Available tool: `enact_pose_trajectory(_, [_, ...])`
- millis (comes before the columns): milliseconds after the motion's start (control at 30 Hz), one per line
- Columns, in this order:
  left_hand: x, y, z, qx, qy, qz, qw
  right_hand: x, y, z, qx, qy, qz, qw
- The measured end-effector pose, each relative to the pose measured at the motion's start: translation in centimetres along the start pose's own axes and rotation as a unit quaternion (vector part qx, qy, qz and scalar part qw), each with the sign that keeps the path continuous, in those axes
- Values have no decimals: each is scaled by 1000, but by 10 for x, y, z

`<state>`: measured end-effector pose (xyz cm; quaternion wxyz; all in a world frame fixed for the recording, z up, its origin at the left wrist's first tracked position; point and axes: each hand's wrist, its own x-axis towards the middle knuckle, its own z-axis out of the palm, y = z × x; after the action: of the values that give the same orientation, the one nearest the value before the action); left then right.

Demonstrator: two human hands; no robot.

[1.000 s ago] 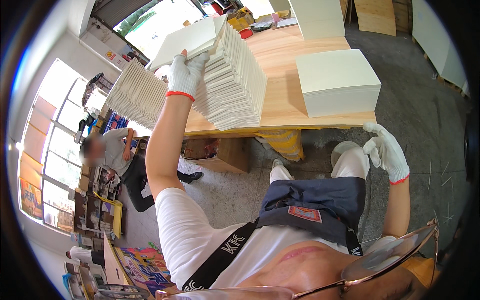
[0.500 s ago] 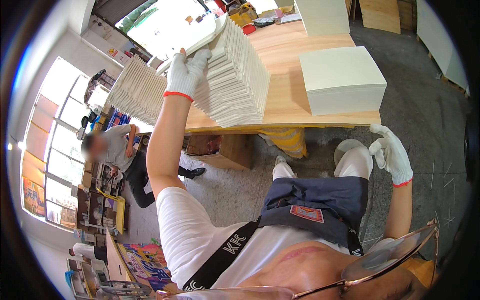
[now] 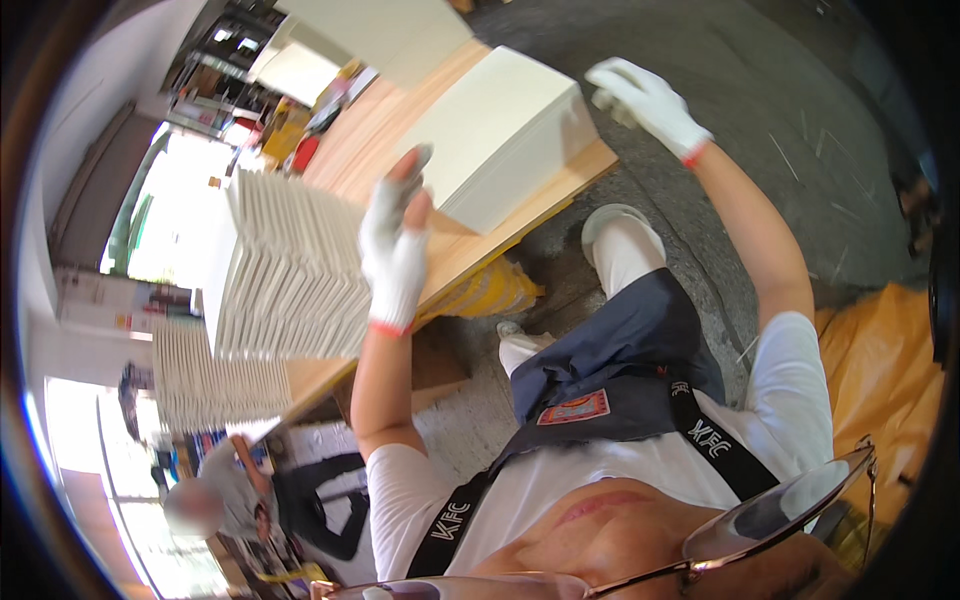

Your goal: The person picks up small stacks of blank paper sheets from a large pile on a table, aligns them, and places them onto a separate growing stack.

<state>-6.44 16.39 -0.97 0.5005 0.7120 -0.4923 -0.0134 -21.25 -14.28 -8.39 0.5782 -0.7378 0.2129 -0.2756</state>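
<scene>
My left hand (image 3: 397, 240), in a white glove with a red cuff and bare fingertips, is raised near the table's front edge with thumb and finger apart, holding nothing visible. It hovers between a tall stack of thick white paper bundles (image 3: 290, 275) and a neat block of flat white sheets (image 3: 500, 125). Off the right end of that block is my gloved right hand (image 3: 645, 105), fingers stretched out and slightly bent, with nothing in it. Whether its fingertips touch the sheets is hard to make out; a small gap shows.
A second bundle stack (image 3: 215, 380) stands farther left on the wooden table (image 3: 350, 150), and a pale block (image 3: 400, 40) stands at its back. Below are a yellow-wrapped support (image 3: 490, 290) and a cardboard box (image 3: 435, 375). Another person (image 3: 235, 490) is at lower left; orange sheeting (image 3: 885, 360) lies right.
My left hand has come off the top of the tall bundle stack and moved toward the flat sheets. My right hand has risen beside their right end. The view has turned rightward.
</scene>
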Motion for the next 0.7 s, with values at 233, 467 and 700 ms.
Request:
enact_pose_trajectory(233, [140, -64, 82, 257, -147, -18, 955, 61, -2, 39, -445, 8, -74, 892])
enact_pose_trajectory(467, [141, -104, 101, 213, -120, 37, 969, 80, -24, 36, -472, -36, -286, 833])
enact_pose_trajectory(700, [133, -79, 103, 101, -159, 0, 982, 78, -6, 55, -210, 15, -79, 974])
